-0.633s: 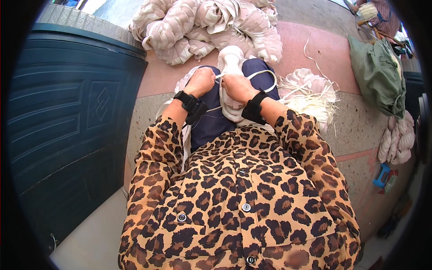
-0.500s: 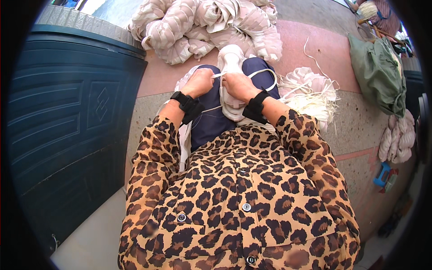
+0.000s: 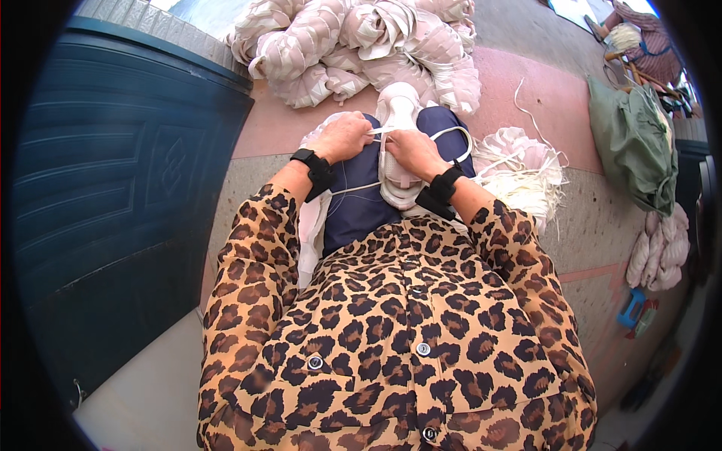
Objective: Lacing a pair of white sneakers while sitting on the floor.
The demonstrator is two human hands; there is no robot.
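I sit with a bundle of pale cream strips (image 3: 398,150) standing between my knees on dark blue trousers. My left hand (image 3: 342,137) is closed on a thin white strip (image 3: 380,131) that runs across to the bundle. My right hand (image 3: 414,152) grips the bundle's side, just right of the left hand. Both wrists wear black bands. A thin cord (image 3: 353,188) trails from the bundle across my left thigh. My leopard-print sleeves and shirt fill the lower middle of the view.
A heap of finished cream bundles (image 3: 361,45) lies ahead on the pinkish pavement. Loose strips (image 3: 526,169) pile up at my right. A dark blue panelled door (image 3: 113,188) stands left. A green sack (image 3: 632,143) and more bundles (image 3: 662,252) sit far right.
Both hands have stayed on the bundle, with only small shifts of the fingers along the strip.
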